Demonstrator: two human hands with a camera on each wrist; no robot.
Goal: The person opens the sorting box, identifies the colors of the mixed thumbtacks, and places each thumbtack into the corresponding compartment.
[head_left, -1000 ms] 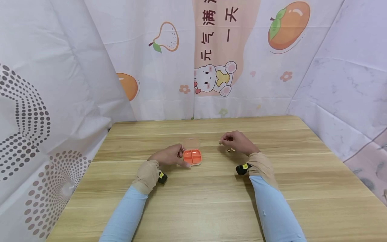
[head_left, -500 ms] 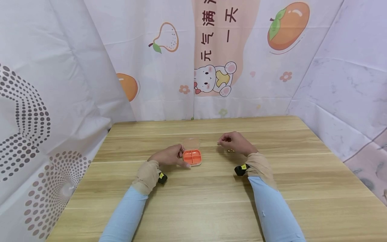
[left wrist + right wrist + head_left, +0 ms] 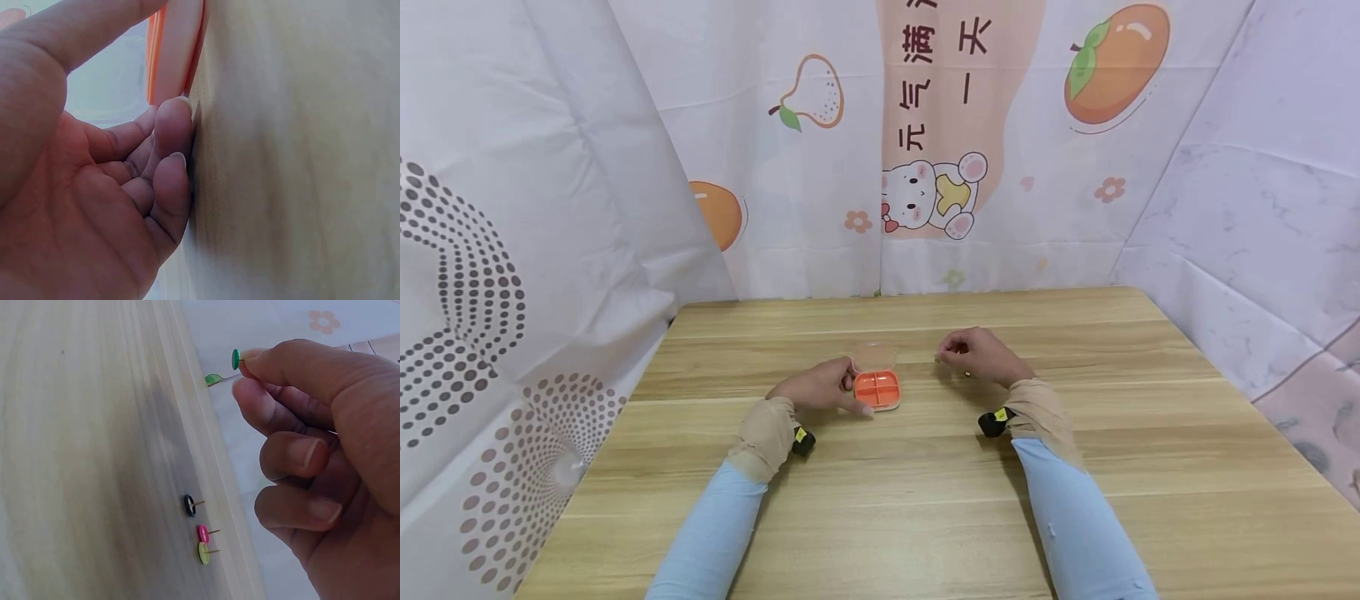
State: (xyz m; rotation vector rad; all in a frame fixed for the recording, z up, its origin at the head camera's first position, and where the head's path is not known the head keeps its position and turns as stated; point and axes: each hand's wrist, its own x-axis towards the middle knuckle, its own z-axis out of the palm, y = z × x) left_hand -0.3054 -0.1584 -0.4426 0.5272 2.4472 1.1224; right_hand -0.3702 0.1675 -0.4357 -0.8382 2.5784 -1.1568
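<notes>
An orange box with four-way dividers (image 3: 887,395) lies on the table, its clear lid (image 3: 874,357) folded back on the far side. My left hand (image 3: 820,387) holds the box from the left, the thumb along its near edge and the other fingers curled against its side; its side wall (image 3: 177,50) shows in the left wrist view. Between thumb and forefinger, my right hand (image 3: 987,355) pinches a green thumbtack (image 3: 235,359) by its pin, above the table. Below that hand a black thumbtack (image 3: 190,505), a pink one (image 3: 204,534) and a yellow-green one (image 3: 204,553) rest pin up.
The wooden table (image 3: 880,500) extends around both hands. Behind it hangs a white printed curtain (image 3: 812,183), with more cloth at the left and right sides. Black wrist cameras (image 3: 992,423) sit on both forearms.
My right hand has drifted slightly left toward the orange box, covering more of the loose thumbtacks in the head view. The left hand and the box have stayed in place.
</notes>
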